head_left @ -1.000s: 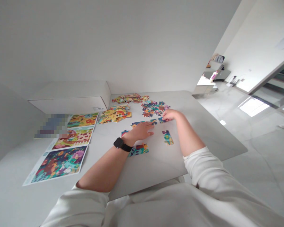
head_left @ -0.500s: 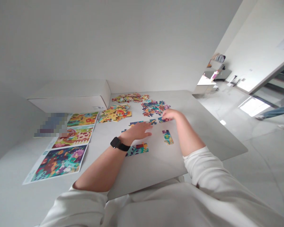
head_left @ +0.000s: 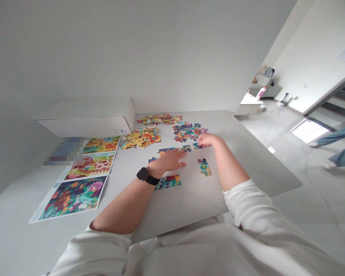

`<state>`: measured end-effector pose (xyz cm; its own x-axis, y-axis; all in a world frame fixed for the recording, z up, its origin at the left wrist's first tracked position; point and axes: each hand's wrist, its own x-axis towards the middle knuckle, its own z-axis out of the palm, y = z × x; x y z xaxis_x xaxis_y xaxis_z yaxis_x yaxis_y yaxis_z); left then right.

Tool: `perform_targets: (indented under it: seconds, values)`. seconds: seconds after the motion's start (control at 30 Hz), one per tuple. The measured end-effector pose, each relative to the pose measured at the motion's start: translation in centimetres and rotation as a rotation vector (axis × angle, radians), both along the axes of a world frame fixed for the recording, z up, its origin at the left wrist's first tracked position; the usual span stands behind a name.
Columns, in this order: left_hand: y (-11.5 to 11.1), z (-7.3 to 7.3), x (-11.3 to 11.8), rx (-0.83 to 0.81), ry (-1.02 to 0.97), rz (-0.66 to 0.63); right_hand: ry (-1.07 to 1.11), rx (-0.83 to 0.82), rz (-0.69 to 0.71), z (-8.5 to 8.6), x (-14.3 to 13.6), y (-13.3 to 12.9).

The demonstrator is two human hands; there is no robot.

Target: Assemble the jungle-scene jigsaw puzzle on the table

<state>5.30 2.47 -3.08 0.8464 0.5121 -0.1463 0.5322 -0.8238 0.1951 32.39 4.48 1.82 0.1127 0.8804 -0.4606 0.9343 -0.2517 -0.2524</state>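
My left hand (head_left: 170, 159), a dark watch on its wrist, lies over the partly joined puzzle strips with fingers spread. Its fingertips reach a small blue-and-yellow puzzle piece (head_left: 186, 148). A blue puzzle piece (head_left: 196, 146) is pinched in the fingers of my right hand (head_left: 207, 140), low at the table and just right of the small piece. Below my left hand shows a joined puzzle section (head_left: 172, 181), partly covered by the hand and wrist. Another joined strip (head_left: 204, 167) lies apart, nearer me than my right hand.
Loose puzzle pieces form a dark blue-purple pile (head_left: 188, 131), a yellow pile (head_left: 142, 138) and a red-yellow pile (head_left: 161, 119). At left are a printed picture sheet (head_left: 74, 197) and a white box (head_left: 86, 122). A person's legs (head_left: 340, 143) show at right.
My hands have barely moved; the right still pinches the blue puzzle piece. The view has shifted slightly. More of the walking person's legs shows at the right.
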Motion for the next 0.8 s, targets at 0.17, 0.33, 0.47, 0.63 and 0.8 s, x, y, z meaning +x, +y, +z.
perform_targets:
  seconds: [0.17, 0.33, 0.47, 0.63, 0.8]
  values:
    - [-0.5, 0.3, 0.3, -0.014, 0.019, 0.034, -0.063, -0.012, 0.024, 0.2, -0.4, -0.1]
    - [-0.5, 1.0, 0.2, -0.003, -0.052, 0.016, -0.043, 0.024, 0.025, 0.4, -0.3, -0.2]
    - [0.0, 2.9, -0.7, 0.024, -0.282, 0.064, -0.045, 0.197, -0.007, 1.0, 0.7, 0.0]
    - [0.6, 6.8, -2.5, 0.033, -0.517, 0.13, -0.094, 0.392, -0.138, 1.5, 2.4, 0.1]
    - [0.5, 10.0, -4.7, 0.078, -0.683, 0.273, -0.051, 0.548, -0.283, 1.0, 3.9, 0.6]
